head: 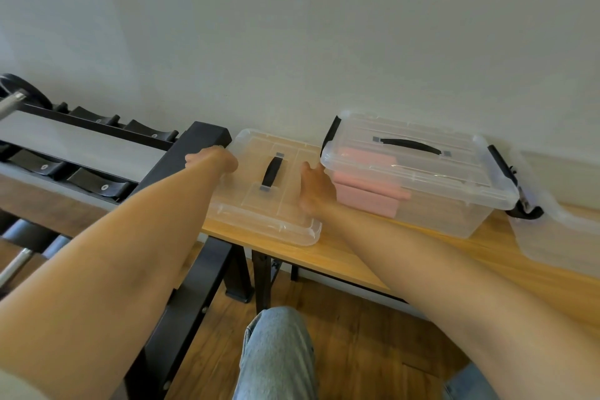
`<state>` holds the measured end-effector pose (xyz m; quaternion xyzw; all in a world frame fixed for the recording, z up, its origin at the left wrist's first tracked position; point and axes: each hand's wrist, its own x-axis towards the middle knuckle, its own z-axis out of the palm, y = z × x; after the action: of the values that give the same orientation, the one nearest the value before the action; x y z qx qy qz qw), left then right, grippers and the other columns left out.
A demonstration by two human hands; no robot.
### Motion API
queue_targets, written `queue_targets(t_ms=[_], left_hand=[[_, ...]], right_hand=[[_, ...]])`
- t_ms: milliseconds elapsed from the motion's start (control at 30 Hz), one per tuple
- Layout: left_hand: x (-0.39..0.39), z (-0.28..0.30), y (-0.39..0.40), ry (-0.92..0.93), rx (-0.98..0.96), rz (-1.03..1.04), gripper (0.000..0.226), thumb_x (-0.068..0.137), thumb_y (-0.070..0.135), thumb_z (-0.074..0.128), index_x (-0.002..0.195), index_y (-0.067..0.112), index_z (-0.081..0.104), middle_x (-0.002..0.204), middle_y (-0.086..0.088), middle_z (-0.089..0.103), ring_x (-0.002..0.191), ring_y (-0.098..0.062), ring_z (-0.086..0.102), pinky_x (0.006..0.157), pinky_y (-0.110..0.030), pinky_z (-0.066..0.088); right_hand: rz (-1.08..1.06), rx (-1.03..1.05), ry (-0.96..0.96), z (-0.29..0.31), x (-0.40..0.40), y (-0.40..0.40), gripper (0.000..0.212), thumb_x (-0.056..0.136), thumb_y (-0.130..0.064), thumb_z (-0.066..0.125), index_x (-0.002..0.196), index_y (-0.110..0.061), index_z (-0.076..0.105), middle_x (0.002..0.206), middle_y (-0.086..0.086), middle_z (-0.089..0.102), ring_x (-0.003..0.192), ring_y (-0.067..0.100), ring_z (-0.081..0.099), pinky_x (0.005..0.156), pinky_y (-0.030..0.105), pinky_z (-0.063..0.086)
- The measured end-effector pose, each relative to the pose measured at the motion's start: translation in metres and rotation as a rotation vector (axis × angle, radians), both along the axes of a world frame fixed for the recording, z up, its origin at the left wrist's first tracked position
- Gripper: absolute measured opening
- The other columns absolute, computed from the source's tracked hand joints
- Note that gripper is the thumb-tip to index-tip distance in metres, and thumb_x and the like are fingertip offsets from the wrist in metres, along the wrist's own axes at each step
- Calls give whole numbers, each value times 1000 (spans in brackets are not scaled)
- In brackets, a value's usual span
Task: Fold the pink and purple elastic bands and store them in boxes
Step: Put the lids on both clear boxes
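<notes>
1. A clear plastic lid (259,191) with a black strap handle (272,171) lies flat at the left end of the wooden tabletop (341,256), its far edge near the wall (292,26).
2. The left hand (212,159) is at the lid's left edge, by the far left corner; its fingers curl over that edge and appear to grip it, though the blur makes this hard to confirm.
3. The right hand (316,188) is at the lid's right edge, in the gap between the lid and the closed box; the fingers curl downward along the edge, and whether they clamp it I cannot tell.
4. Just right of the lid stands a clear storage box (418,178) with its own lid on, a black handle on top and black latches at both ends.
5. Folded pink elastic bands (367,195) lie stacked inside that box, at its left side.
6. At the tabletop's right end, another clear container (558,237) is partly cut off by the frame edge.
7. Left of the tabletop stands a black dumbbell rack (181,204) with cradles.
8. Below, a knee in light jeans (276,354) shows over a wooden floor (373,334).
</notes>
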<state>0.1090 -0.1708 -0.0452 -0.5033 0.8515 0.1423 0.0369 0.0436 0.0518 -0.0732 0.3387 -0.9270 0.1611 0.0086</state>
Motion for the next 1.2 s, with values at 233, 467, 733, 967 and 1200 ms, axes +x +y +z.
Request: queue_targets(t_ms=[233, 467, 733, 967, 1200], left_hand=[[8, 38, 9, 139, -386, -106, 42, 106, 33, 44, 126, 0, 59, 126, -21, 58, 125, -39, 47, 90, -41, 47], [19, 93, 18, 128, -641, -78, 25, 105, 21, 54, 118, 2, 64, 114, -11, 58, 100, -32, 67, 73, -36, 44], [37, 155, 15, 183, -741, -173, 31, 107, 26, 48, 120, 1, 63, 111, -13, 57, 102, -36, 67, 81, -38, 49], [37, 214, 20, 181, -800, -184, 31, 106, 22, 47, 127, 4, 61, 116, -13, 56, 102, -38, 66, 79, -38, 46], [-4, 225, 69, 205, -691, -385, 33, 104, 14, 49, 136, 18, 56, 125, -8, 58, 112, -35, 62, 88, -42, 48]], right_hand=[[-23, -115, -50, 5, 3, -1, 46, 89, 15, 53, 130, -4, 47, 118, 15, 52, 109, 32, 56, 75, 38, 47], [22, -310, -281, 28, 15, -5, 42, 98, -3, 47, 139, -13, 45, 140, 12, 42, 112, 29, 57, 85, 35, 51], [73, -290, 18, 107, 2, 1, 35, 106, -27, 43, 137, -12, 46, 133, 12, 52, 113, 31, 59, 92, 43, 52], [-18, -274, 45, 167, -42, 35, 44, 105, -27, 46, 144, -9, 39, 141, 16, 46, 120, 35, 55, 92, 43, 51], [-159, -254, -28, 191, -86, 86, 61, 110, -40, 34, 160, -7, 20, 161, 18, 29, 141, 39, 43, 111, 49, 43]])
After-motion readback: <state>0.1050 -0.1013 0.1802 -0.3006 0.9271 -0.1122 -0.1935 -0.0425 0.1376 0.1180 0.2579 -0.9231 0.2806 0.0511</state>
